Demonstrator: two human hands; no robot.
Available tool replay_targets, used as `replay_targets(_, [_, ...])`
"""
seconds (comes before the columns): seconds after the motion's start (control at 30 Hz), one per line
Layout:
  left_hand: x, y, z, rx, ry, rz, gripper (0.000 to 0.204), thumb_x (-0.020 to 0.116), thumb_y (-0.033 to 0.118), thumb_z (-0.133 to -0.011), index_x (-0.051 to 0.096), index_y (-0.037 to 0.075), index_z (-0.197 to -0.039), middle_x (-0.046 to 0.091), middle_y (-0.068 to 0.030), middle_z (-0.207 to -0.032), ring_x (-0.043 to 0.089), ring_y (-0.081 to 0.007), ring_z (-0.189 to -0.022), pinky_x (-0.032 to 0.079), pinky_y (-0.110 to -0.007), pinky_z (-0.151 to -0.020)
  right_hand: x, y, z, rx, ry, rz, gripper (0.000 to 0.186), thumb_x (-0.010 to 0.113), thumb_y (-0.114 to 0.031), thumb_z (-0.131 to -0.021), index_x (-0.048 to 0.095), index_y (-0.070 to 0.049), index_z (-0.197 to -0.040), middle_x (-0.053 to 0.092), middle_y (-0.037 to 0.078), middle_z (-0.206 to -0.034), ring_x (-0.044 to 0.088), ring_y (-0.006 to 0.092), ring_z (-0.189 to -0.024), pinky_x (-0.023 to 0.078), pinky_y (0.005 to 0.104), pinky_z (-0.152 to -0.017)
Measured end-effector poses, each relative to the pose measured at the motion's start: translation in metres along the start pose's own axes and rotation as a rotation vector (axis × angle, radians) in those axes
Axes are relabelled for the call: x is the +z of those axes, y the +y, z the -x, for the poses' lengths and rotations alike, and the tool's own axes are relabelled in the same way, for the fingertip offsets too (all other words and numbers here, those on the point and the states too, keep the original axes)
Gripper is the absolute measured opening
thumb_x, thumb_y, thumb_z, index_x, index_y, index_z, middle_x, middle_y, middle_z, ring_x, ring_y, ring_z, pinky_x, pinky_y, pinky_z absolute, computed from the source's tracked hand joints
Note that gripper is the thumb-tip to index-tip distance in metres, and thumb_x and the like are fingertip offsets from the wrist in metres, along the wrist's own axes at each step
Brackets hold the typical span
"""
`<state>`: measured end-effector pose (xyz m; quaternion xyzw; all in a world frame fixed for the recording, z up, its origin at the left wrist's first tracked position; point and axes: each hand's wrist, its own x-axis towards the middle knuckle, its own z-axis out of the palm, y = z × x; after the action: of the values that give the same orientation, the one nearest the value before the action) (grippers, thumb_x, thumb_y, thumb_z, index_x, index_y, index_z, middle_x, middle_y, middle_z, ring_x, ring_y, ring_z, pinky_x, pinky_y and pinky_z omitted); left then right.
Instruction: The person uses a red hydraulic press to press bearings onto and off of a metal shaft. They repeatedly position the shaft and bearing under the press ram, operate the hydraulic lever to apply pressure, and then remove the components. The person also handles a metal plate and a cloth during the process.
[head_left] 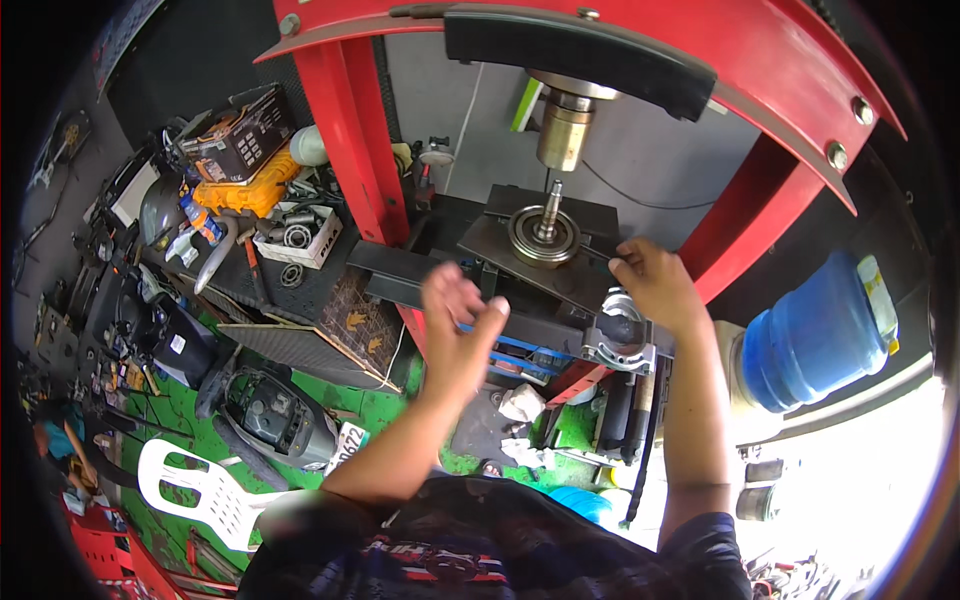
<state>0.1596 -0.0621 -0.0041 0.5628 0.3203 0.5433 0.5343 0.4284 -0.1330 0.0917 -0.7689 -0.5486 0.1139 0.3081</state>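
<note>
The shafted metal disc (545,238) sits on a dark plate (488,241), beyond and between both hands' fingers. The left hand (458,330) is empty, fingers loosely spread; the right hand (660,287) has fingers bent narrow, grip unclear. Left of the left fingers, a white box (318,250) holds metal bearings (297,235).

The flanged metal shaft (546,228) stands on a dark plate (487,239), the press's metal ram (563,138) apart above it. Left of the shaft and nearer the wearer, the left hand (460,330) hangs with fingers loosely spread — right of the shaft, the right hand (658,285) curls at the plate's edge. A blue jug (815,335) tilts farther right — an orange case (243,193) lies well left.
</note>
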Motion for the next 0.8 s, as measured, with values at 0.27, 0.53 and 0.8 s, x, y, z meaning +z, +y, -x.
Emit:
replay_targets(0.27, [-0.01, 0.008, -0.133, 0.531, -0.67, -0.952, 0.102, 0.092, 0.054, -0.068, 0.053, 0.0, -0.145, 0.05, -0.02, -0.15, 0.045, -0.0399, -0.14, 0.037, -0.05, -0.119, 0.056, 0.052, -0.019, 0.168, 0.14, -0.787, 0.029, 0.064, -0.013, -0.102, 0.065, 0.005, -0.125, 0.062, 0.002, -0.079, 0.055, 0.0094, -0.066, 0.045, 0.0255, -0.059])
replay_targets(0.53, [-0.012, 0.003, -0.139, 0.593, -0.637, -0.977, 0.101, 0.089, 0.062, -0.066, 0.061, -0.007, -0.133, 0.054, -0.0222, -0.141, 0.049, -0.0406, -0.133, 0.042, -0.049, -0.113, 0.047, 0.01, 0.031, 0.396, 0.186, -0.622, 0.069, 0.079, -0.032, -0.095, 0.05, 0.014, -0.138, 0.072, 0.01, -0.088, 0.068, 0.0139, -0.074, 0.053, 0.0292, -0.065])
replay_targets(0.8, [-0.004, 0.007, -0.139, 0.637, -0.6, -1.069, 0.096, 0.086, 0.069, -0.064, 0.065, -0.005, -0.121, 0.056, -0.019, -0.129, 0.052, -0.037, -0.125, 0.045, -0.049, -0.107, 0.079, -0.002, 0.041, 0.244, 0.272, -0.793, 0.065, 0.077, -0.021, -0.097, 0.047, 0.014, -0.144, 0.066, 0.007, -0.086, 0.061, 0.0103, -0.069, 0.049, 0.0252, -0.063])
